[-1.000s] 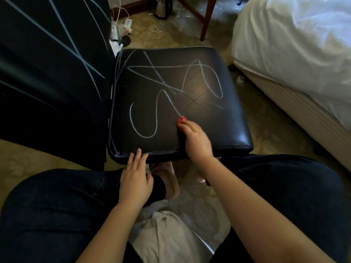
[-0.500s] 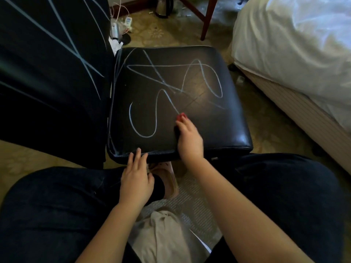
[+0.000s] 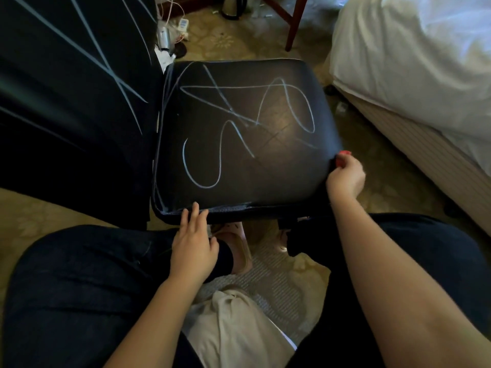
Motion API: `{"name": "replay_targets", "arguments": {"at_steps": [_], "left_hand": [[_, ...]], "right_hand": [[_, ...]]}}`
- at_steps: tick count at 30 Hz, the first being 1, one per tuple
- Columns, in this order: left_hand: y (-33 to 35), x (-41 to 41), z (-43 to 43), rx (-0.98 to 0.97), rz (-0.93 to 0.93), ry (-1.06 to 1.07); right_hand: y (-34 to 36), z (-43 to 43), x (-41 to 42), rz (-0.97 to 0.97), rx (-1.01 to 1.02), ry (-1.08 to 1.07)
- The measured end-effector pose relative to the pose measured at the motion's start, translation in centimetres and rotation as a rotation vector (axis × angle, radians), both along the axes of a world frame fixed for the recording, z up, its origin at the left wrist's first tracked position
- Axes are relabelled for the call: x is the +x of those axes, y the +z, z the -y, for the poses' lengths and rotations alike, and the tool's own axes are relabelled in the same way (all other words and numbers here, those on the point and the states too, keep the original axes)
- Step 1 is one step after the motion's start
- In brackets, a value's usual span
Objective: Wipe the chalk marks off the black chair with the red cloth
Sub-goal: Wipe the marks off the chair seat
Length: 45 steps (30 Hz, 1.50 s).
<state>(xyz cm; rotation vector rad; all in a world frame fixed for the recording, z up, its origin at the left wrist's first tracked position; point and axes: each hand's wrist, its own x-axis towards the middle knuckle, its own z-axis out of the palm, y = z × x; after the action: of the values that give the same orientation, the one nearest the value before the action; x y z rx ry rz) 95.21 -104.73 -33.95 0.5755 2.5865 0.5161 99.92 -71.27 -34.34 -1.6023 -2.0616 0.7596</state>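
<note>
- Pinching the red cloth [image 3: 343,155], right hand [image 3: 345,177]: fingers curled, set against the right edge of the seat close to its near right corner. Only a small scrap of red shows at the fingertips; the rest is hidden in the hand.
- Left hand [image 3: 194,243]: fingers straight and close together, holding nothing. Its fingertips rest on the near edge of the seat, towards the near left corner.
- Black chair, seat [image 3: 265,171]: glossy dark padding, seen from above.
- Chalk marks [image 3: 231,110]: pale looping and crossing lines over most of the seat, from the far edge to the near left part.
- Backrest [image 3: 66,115]: at the left edge of the seat, carrying long straight pale lines [image 3: 117,78].
- Trousers [image 3: 79,274]: dark, on the person's knees at either side below the seat.
- Pale cloth [image 3: 233,328]: bunched between the knees.
- Bed [image 3: 411,62]: white bedding, to the right of the chair.
- Kettle [image 3: 233,6] and wooden leg [image 3: 292,27]: on the patterned floor [image 3: 385,181] beyond the seat's far edge.
</note>
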Motion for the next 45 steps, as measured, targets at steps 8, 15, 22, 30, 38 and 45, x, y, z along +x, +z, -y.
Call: {"name": "replay_targets", "arguments": {"at_steps": [8,15,22,30,38,45], "left_hand": [[-0.5,-0.5,0.4,0.015,-0.016,-0.006],[-0.2,0.0,0.0,0.001,-0.026,0.002],[-0.1,0.1,0.5,-0.068,-0.064,-0.070],[-0.4,-0.8,1.7,0.073,-0.096,-0.032],[-0.4,-1.6,2.1,0.120,-0.092,0.367],[-0.5,-2.8,2.4,0.212,0.080,0.577]], "right_hand": [[-1.6,15.5,-1.5,0.023,0.183,1.012],[-0.1,6.6,4.0,-0.064,0.095,0.200],[-0.5,14.5,2.9,-0.080,0.127,0.364],[-2.0,13.7,4.1,-0.014,0.295,0.595],[-0.8,15.1,3.1,-0.029,0.139,0.412],[-1.8,16.2,3.1,-0.074,0.233,0.701]]}}
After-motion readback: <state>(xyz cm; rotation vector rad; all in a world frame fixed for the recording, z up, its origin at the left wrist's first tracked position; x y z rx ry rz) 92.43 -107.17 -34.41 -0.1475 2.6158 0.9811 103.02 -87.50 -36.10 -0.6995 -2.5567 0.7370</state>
